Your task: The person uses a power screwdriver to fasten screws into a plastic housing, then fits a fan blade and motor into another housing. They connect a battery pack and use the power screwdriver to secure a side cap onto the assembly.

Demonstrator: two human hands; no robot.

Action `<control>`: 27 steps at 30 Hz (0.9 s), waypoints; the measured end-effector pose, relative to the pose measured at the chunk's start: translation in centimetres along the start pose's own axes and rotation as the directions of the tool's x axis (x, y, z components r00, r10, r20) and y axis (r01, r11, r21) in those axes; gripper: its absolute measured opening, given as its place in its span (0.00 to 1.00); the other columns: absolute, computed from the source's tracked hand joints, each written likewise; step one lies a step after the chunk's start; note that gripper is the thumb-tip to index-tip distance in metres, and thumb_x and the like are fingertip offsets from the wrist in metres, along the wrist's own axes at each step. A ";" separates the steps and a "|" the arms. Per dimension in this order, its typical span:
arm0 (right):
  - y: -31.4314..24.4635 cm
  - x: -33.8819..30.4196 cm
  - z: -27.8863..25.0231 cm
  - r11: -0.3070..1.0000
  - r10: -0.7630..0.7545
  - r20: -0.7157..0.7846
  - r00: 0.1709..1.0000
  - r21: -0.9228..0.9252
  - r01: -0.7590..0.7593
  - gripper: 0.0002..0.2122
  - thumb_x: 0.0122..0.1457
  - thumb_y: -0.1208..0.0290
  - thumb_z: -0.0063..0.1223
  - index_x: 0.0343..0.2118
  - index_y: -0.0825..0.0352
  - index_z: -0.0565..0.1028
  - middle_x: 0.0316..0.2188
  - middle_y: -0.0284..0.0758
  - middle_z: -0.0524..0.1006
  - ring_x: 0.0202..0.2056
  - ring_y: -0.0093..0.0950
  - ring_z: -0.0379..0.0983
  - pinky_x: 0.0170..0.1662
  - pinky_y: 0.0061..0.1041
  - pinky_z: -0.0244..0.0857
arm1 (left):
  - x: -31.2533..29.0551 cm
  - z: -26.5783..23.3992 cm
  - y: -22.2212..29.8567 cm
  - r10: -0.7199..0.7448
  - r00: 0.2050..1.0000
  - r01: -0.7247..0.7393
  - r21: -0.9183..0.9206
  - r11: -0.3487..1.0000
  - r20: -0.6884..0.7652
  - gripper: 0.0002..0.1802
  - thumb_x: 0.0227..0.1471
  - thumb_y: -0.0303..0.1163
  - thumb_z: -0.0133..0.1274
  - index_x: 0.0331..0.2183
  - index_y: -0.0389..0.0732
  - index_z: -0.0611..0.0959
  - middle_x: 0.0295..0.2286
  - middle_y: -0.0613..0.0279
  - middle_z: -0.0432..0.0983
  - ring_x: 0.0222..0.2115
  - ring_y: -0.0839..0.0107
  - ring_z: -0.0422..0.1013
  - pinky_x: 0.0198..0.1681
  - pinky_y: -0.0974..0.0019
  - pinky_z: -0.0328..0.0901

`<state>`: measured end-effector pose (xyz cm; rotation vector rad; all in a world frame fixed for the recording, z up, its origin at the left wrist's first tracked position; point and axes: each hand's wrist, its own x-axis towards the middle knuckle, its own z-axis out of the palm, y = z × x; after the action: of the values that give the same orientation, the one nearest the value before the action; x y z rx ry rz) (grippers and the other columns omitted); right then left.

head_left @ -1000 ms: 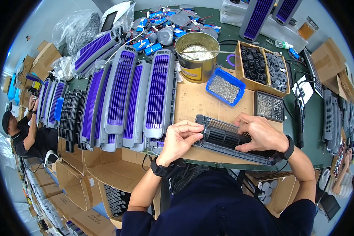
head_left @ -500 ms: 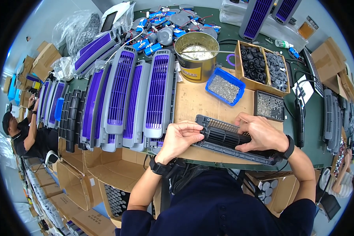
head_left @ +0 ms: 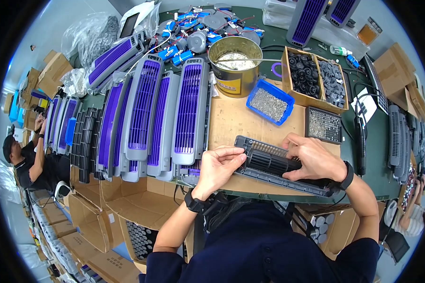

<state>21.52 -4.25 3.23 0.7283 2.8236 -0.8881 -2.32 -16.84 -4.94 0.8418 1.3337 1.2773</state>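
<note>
A dark grey elongated fan housing (head_left: 279,183) lies slantwise on the cardboard sheet near the table's front edge, its inside facing up. In it sits a black ribbed cylindrical fan roller (head_left: 268,162). My right hand (head_left: 320,162) grips the roller's right part, thumb on the near side and fingers on the far side, covering that end. At the housing's left end, my left hand (head_left: 216,170) pinches thumb and forefinger together beside the roller's end. Whatever lies between those fingertips is too small to make out.
Behind the housing are a blue tray of screws (head_left: 270,104), a black screw rack (head_left: 324,125), a metal can (head_left: 235,66) and a box of black parts (head_left: 303,75). Purple-and-grey fan units (head_left: 190,113) line the left. An electric screwdriver (head_left: 360,146) lies right. A co-worker (head_left: 26,160) sits far left.
My left wrist has shifted slightly to the right, its fingers still pinched at the housing's end. My right hand keeps its hold on the roller with almost no movement.
</note>
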 end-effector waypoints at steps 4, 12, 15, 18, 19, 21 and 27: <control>-0.1 0.0 -0.1 1.000 0.006 0.003 1.000 -0.002 -0.006 0.19 0.39 0.59 0.69 0.23 0.73 0.77 0.40 0.38 0.72 0.35 0.38 0.74 0.37 0.34 0.68 | 0.3 -0.3 0.4 -0.013 0.999 0.012 0.032 0.999 0.030 0.09 0.48 0.21 0.61 0.36 0.33 0.84 0.32 0.61 0.80 0.31 0.79 0.76 0.36 0.76 0.71; -0.5 -0.1 0.3 0.999 0.018 -0.007 1.000 -0.046 -0.018 0.18 0.40 0.60 0.69 0.22 0.73 0.77 0.41 0.39 0.71 0.36 0.39 0.73 0.39 0.34 0.68 | 1.5 0.1 1.5 0.005 1.000 -0.012 0.485 0.874 0.017 0.14 0.50 0.33 0.60 0.30 0.28 0.84 0.21 0.56 0.80 0.21 0.79 0.75 0.24 0.74 0.67; -0.5 -0.2 0.4 0.998 -0.021 -0.062 0.998 -0.060 0.018 0.18 0.40 0.60 0.69 0.22 0.73 0.77 0.41 0.40 0.71 0.37 0.39 0.73 0.39 0.35 0.68 | 1.6 0.2 1.8 -0.029 0.999 0.017 0.430 0.903 0.020 0.15 0.51 0.35 0.60 0.29 0.29 0.84 0.20 0.57 0.80 0.20 0.79 0.74 0.23 0.73 0.66; -0.7 -0.5 0.0 0.999 0.001 -0.041 0.999 -0.051 -0.003 0.18 0.41 0.61 0.68 0.22 0.74 0.77 0.41 0.41 0.71 0.37 0.40 0.73 0.39 0.35 0.68 | 1.6 -0.4 1.3 -0.063 0.995 0.037 0.289 0.957 0.080 0.12 0.49 0.31 0.62 0.31 0.29 0.84 0.23 0.57 0.81 0.22 0.79 0.75 0.26 0.74 0.68; -0.7 -0.5 0.2 0.998 0.009 -0.048 0.999 -0.059 -0.012 0.18 0.41 0.61 0.68 0.22 0.74 0.77 0.41 0.41 0.71 0.37 0.40 0.73 0.39 0.35 0.68 | 1.4 -0.6 1.4 -0.067 0.992 0.043 0.215 0.976 0.104 0.12 0.48 0.29 0.62 0.32 0.29 0.84 0.24 0.58 0.81 0.23 0.79 0.75 0.27 0.74 0.69; 0.1 -0.8 0.7 0.995 -0.041 -0.052 0.998 -0.089 0.036 0.19 0.41 0.60 0.68 0.26 0.73 0.78 0.42 0.40 0.71 0.39 0.39 0.72 0.40 0.34 0.67 | 1.6 -0.4 1.2 -0.032 0.994 0.004 0.263 0.965 0.101 0.12 0.47 0.28 0.63 0.32 0.29 0.84 0.24 0.58 0.81 0.24 0.78 0.76 0.29 0.74 0.70; 1.3 -1.4 -1.5 0.998 -0.058 -0.002 0.998 0.020 0.058 0.17 0.45 0.60 0.67 0.29 0.72 0.78 0.37 0.41 0.74 0.34 0.37 0.74 0.38 0.33 0.68 | 1.6 1.0 2.6 0.037 0.999 -0.025 0.556 0.831 -0.011 0.17 0.52 0.36 0.60 0.26 0.28 0.84 0.15 0.62 0.76 0.16 0.82 0.70 0.20 0.75 0.63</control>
<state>23.41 -3.09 4.11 0.6524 2.8552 -0.9263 -2.11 -14.66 -2.64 1.2556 1.7537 0.9199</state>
